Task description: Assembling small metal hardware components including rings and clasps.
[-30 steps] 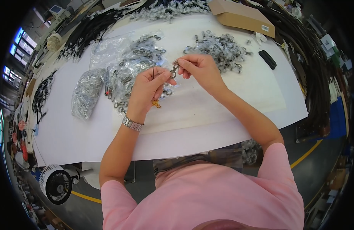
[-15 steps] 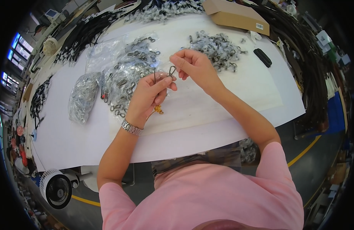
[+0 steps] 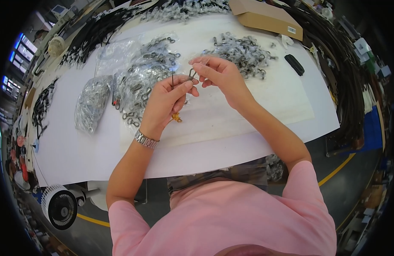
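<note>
head view: left hand (image 3: 166, 100) and right hand (image 3: 220, 76) pinch small dark metal clasp (image 3: 191, 75).

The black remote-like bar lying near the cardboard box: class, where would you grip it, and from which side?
Grip the black bar across its narrow middle, coming from above. It lies flat on the white table with bare surface along both long sides, so fingers probably fit there; the cardboard box sits just beyond its far end.
</note>
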Tool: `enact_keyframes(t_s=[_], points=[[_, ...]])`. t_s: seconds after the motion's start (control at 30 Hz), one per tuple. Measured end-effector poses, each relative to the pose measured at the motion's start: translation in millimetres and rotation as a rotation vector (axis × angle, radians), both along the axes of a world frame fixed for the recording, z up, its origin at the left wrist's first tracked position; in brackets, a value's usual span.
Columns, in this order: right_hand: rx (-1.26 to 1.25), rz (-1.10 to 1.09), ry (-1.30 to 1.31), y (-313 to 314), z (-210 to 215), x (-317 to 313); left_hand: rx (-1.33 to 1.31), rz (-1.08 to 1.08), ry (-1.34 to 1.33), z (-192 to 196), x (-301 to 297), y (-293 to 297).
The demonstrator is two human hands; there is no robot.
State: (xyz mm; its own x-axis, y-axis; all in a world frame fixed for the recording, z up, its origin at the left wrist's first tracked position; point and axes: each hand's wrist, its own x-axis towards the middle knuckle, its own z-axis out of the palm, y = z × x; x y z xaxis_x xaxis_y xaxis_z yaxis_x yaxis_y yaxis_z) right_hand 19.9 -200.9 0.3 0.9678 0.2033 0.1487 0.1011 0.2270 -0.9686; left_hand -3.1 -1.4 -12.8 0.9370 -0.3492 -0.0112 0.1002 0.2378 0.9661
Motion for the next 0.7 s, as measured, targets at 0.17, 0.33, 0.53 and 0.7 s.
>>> enact_keyframes(t_s=[0.17,0.33,0.53,0.7], points=[[-0.131,0.079,-0.026,-3.6,-8.2,0.0,0.039,0.077,-0.01,4.5,0.0,0.8],[-0.136,0.089,-0.027,-7.0,-3.2,2.0,-0.009,0.102,-0.018,5.1,-2.3,-2.4],[-0.173,0.24,0.067,-22.0,3.2,7.5,0.111,0.161,-0.055,10.6,-2.6,4.0],[-0.331,0.476,0.084,-37.4,1.6,11.3,0.434,0.185,-0.197,17.9,-5.6,-1.2]])
